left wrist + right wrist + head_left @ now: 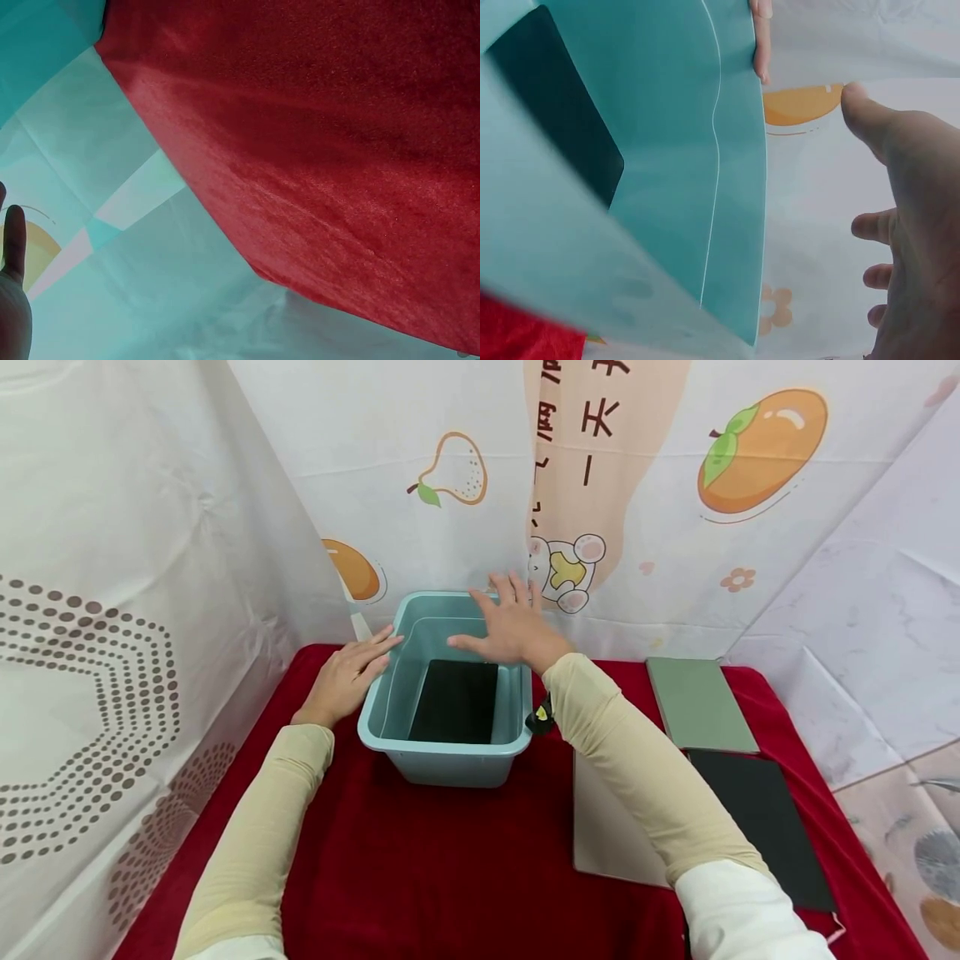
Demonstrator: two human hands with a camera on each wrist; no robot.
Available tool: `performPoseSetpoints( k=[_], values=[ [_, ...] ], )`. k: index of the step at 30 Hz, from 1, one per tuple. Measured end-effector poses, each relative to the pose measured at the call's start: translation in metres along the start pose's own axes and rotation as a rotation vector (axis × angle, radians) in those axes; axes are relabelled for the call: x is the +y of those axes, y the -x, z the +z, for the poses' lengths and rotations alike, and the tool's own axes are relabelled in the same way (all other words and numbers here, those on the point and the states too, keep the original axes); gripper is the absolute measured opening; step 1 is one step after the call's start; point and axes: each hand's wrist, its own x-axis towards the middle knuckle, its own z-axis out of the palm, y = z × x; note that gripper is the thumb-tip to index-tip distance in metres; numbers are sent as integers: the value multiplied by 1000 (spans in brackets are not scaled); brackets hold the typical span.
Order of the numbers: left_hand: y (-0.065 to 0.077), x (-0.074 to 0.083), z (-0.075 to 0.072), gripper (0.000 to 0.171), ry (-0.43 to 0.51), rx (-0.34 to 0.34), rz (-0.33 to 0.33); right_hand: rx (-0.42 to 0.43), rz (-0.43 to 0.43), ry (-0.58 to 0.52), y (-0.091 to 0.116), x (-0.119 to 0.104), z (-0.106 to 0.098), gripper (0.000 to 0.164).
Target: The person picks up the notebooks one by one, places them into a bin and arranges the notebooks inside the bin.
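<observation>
A light blue plastic basin point(450, 764) stands on the red cloth, with a black notebook point(455, 702) lying flat on its bottom. My left hand point(348, 677) is at the basin's left rim, fingers extended along the edge. Over the far right corner of the basin is my right hand point(513, 625), fingers spread and nothing in its grasp. In the right wrist view the right hand point(922, 217) appears beside the basin's wall point(739, 187), thumb and fingers apart. Only a few fingers of the left hand point(13, 255) show in the left wrist view.
To the right lie a green notebook point(701, 703), a dark notebook point(772, 818) and a grey-beige notebook point(611, 827) partly under my right forearm. A small black item point(540, 717) with a yellow mark sits by the basin's right side. Printed curtains point(465, 527) hang behind the table.
</observation>
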Motion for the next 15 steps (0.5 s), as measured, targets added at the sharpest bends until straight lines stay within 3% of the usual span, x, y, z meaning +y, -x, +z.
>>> performPoseSetpoints(
  k=[6, 15],
  values=[
    [-1, 1, 1, 45, 4, 13, 5, 44, -2, -6, 7, 11, 0, 95],
    [0, 1, 1, 46, 14, 15, 5, 36, -3, -21, 20, 27, 1, 93]
  ],
)
